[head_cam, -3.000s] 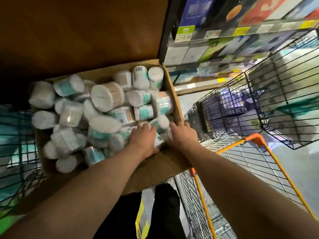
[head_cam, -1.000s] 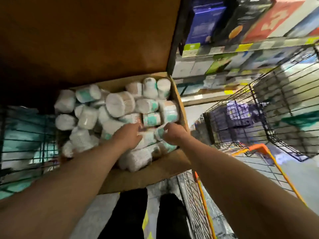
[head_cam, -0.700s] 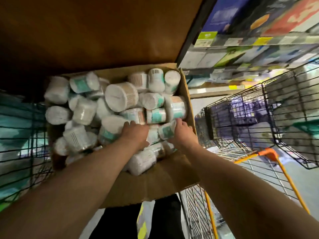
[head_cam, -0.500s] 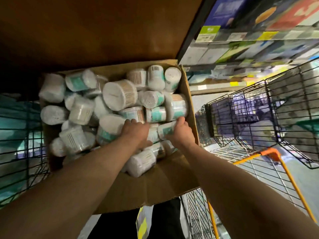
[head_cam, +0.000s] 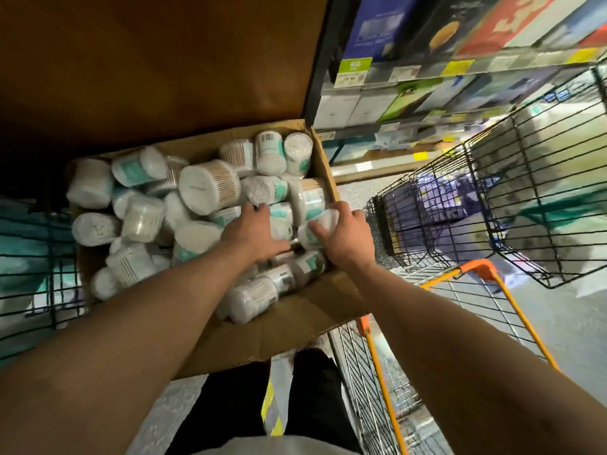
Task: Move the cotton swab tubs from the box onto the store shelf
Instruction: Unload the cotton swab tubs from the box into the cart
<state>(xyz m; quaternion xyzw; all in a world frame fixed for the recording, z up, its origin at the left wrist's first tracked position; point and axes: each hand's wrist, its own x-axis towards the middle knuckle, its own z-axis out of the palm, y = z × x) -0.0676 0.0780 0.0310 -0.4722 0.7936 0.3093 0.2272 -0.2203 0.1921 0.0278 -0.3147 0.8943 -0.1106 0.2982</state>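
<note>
Now, in the brown cardboard box [head_cam: 295, 320], the right hand [head_cam: 345, 234] curls round a white teal-labelled plastic tub [head_cam: 315, 229], the left hand [head_cam: 253, 234] beside it with unclear hold; next, I think, lifting to the store shelf [head_cam: 427, 70].

R hand [head_cam: 348, 239] grips tub [head_cam: 323, 224] in box [head_cam: 295, 316], L hand [head_cam: 253, 233] touching neighbouring tubs [head_cam: 279, 213].

Tubs [head_cam: 210, 188] lie heaped in the box [head_cam: 295, 323] at centre. The shelf [head_cam: 427, 71] stands at 1 o'clock, a basket [head_cam: 542, 178] at 3 and the cart [head_cam: 476, 266] at 4.
</note>
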